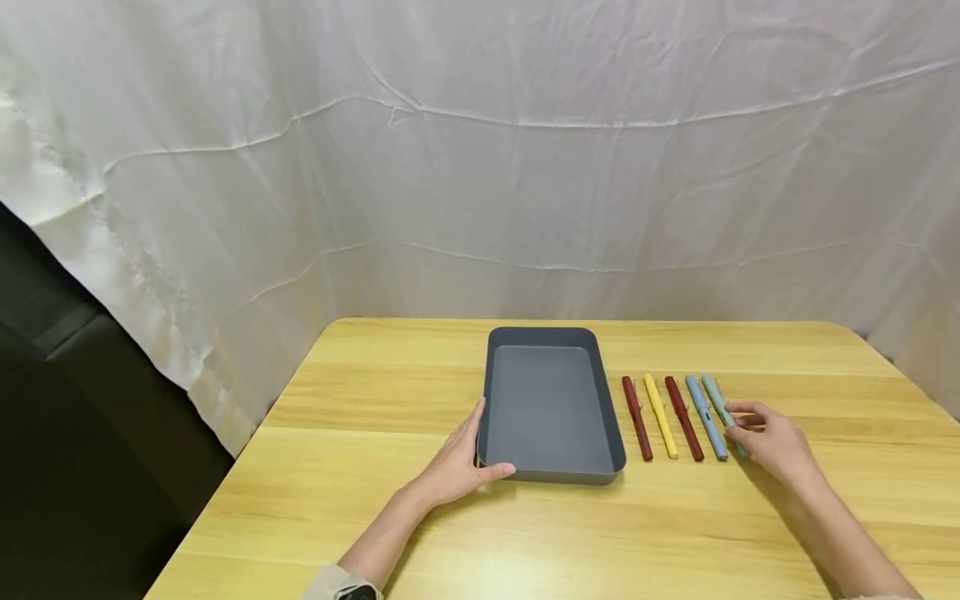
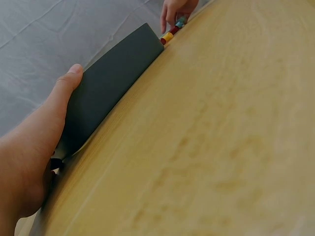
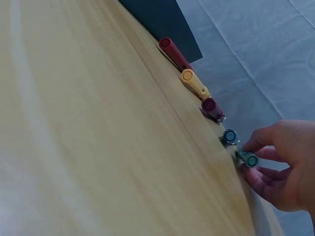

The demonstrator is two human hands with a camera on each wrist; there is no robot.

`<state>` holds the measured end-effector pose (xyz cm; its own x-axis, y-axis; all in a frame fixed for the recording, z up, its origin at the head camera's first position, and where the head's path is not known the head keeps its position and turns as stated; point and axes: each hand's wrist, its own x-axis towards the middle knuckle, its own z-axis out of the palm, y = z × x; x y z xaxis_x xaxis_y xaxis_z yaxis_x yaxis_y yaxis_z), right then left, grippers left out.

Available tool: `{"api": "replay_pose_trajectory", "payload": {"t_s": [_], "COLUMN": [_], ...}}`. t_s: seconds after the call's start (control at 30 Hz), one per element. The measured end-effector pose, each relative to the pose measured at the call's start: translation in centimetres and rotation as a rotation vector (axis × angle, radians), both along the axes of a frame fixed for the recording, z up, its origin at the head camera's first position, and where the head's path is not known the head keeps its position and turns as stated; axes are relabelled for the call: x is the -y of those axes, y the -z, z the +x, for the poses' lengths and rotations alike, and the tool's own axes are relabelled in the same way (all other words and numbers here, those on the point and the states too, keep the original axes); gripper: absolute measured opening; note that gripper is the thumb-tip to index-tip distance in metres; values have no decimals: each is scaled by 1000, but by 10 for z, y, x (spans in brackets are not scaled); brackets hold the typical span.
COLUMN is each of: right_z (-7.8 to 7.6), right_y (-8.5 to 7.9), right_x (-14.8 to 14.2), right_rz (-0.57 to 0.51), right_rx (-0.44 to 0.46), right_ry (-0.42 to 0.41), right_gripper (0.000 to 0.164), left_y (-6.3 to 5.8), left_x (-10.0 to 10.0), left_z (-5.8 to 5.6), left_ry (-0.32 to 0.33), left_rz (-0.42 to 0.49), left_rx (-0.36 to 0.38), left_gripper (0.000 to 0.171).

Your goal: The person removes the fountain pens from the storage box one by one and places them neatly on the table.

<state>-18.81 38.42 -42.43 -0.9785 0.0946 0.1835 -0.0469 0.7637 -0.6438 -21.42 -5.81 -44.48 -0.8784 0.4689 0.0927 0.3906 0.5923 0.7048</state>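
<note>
My left hand rests against the near left corner of a dark grey rectangular tray. Its thumb lies straight along the near wall; the other fingers reach up the left side, partly hidden. To the tray's right, my right hand pinches a pale green pen between thumb and fingers, still low at the table. Beside it, in a row from the left, lie a dark red pen, a yellow pen, another dark red pen and a blue pen, all roughly parallel.
The pens and tray are on a light wooden table with rounded far corners. White cloth hangs behind and around it. Something dark stands off the left edge. A watch shows at my left wrist.
</note>
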Motion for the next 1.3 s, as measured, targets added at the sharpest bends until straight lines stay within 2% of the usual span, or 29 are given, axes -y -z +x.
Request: {"api": "replay_pose_trajectory", "payload": {"t_s": [0.13,0.4,0.87,1.3], "right_z": [0,-3,1,5], "right_y": [8,13,14,16], "right_x": [3,10,10,5], "right_rz": [35,38,110,86], "right_rx": [-99,-174,-212,-182], "right_ry": [49,58,74,97], "right_gripper": [31,30,29,29], "left_y": [0,-1,1,1], "left_x": [1,4,2,-1], "left_z": [-1,-1,-1,-1], "left_ry": [0,-15,-12,-1], "left_rz": [3,5,11,2], "left_rx": [-4,-6,-14,-12], "left_gripper": [101,102,103,103]}}
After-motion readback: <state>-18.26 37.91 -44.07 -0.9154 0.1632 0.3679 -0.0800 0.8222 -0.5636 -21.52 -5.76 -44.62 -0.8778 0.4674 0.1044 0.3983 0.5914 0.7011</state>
